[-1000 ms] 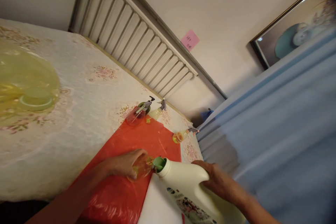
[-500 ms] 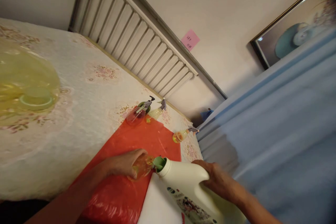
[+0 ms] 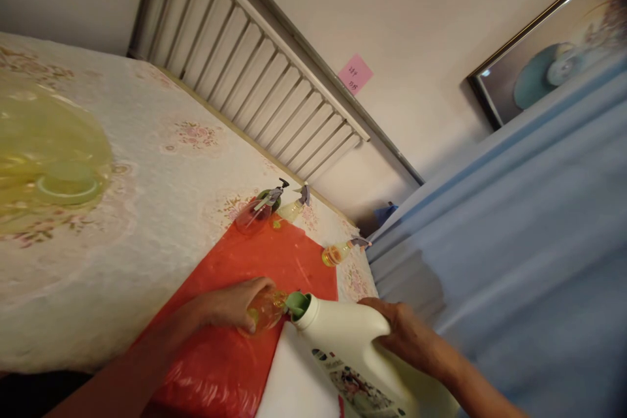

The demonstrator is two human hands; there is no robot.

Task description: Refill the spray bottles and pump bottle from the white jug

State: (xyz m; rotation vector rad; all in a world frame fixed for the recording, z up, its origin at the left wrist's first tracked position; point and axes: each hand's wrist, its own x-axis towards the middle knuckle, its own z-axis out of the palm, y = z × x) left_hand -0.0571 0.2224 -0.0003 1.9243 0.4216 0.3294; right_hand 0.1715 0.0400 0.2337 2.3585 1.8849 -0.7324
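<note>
Spillage is your risk: your right hand (image 3: 409, 338), clamped on the jug (image 3: 353, 353), tips its spout against the small bottle (image 3: 264, 310) gripped in your left hand (image 3: 235, 305) over the red sheet (image 3: 255, 274), and any wobble could miss that narrow mouth.

I see a floral-clothed table (image 3: 147, 144); a red plastic sheet (image 3: 245, 274) covers its near edge, three spray bottles (image 3: 259, 212) along the sheet's far edge.
</note>
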